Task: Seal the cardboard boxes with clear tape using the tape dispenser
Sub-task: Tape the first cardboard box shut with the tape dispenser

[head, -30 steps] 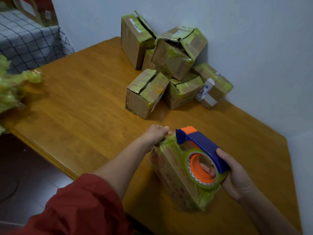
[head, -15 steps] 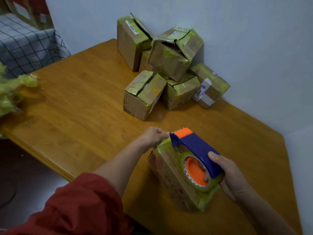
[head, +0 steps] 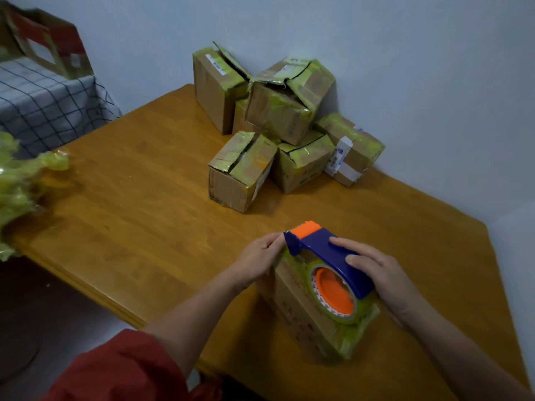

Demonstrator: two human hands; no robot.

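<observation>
Right now the right hand [head: 379, 273] is gripping the blue-and-orange tape dispenser [head: 327, 250], fingers curling over its handle, and is holding it against the top of a cardboard box [head: 301, 314] lying near the front edge of the wooden table [head: 130, 212]. The left hand [head: 257, 256] is gripping the box's far top edge, touching the dispenser's nose, possibly pinning tape there. More taped boxes [head: 283, 123] are sitting piled against the wall.
</observation>
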